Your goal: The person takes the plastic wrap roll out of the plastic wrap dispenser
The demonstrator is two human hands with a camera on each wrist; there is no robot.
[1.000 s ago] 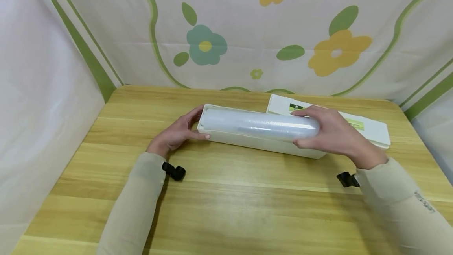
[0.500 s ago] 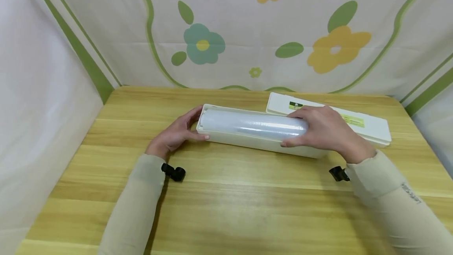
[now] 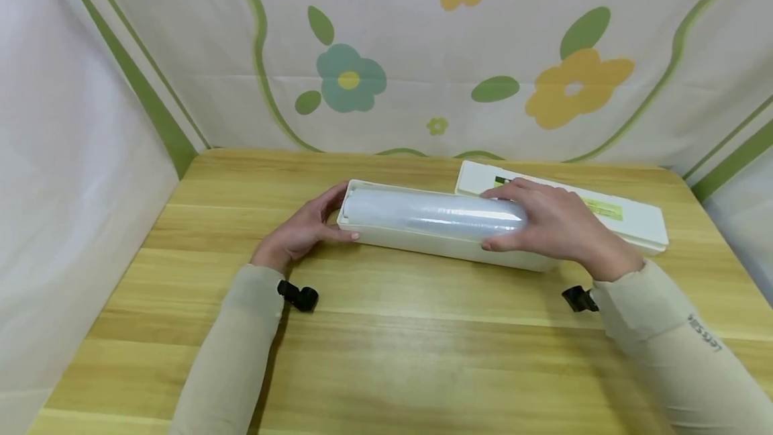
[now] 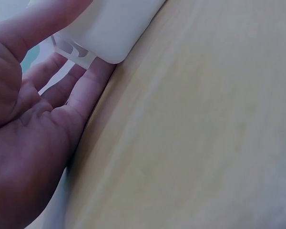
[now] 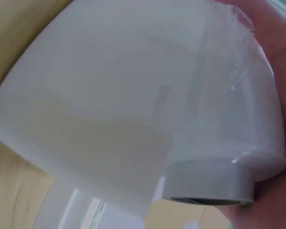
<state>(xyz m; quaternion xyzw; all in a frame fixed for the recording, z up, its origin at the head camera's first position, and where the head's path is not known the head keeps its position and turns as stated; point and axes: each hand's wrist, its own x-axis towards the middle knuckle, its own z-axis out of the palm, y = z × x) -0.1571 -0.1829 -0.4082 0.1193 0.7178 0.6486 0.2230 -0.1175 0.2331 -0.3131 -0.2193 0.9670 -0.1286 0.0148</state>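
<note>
A roll of cling film [image 3: 435, 212] lies lengthwise in a long white box [image 3: 435, 247] on the wooden table. My left hand [image 3: 306, 225] holds the box's left end, thumb on the front wall and fingers behind. In the left wrist view, fingers of this hand [image 4: 52, 109] reach under and behind the box corner [image 4: 114, 28]. Over the roll's right end, my right hand [image 3: 546, 223] grips it, thumb at the front and fingers across the top. The right wrist view shows the roll's core end [image 5: 207, 183] sticking out beside the palm, raised above the box wall [image 5: 76, 95].
Behind the box, to the right, lies a white lid [image 3: 640, 221] with green labels, partly hidden by my right hand. A flowered cloth [image 3: 410, 32] hangs along the table's back edge. Black wrist mounts [image 3: 300, 296] sit on both sleeves.
My right hand has shifted left on the roll and covers more of its right end. My left hand stays at the box's left end. Over the last half second almost nothing has moved.
</note>
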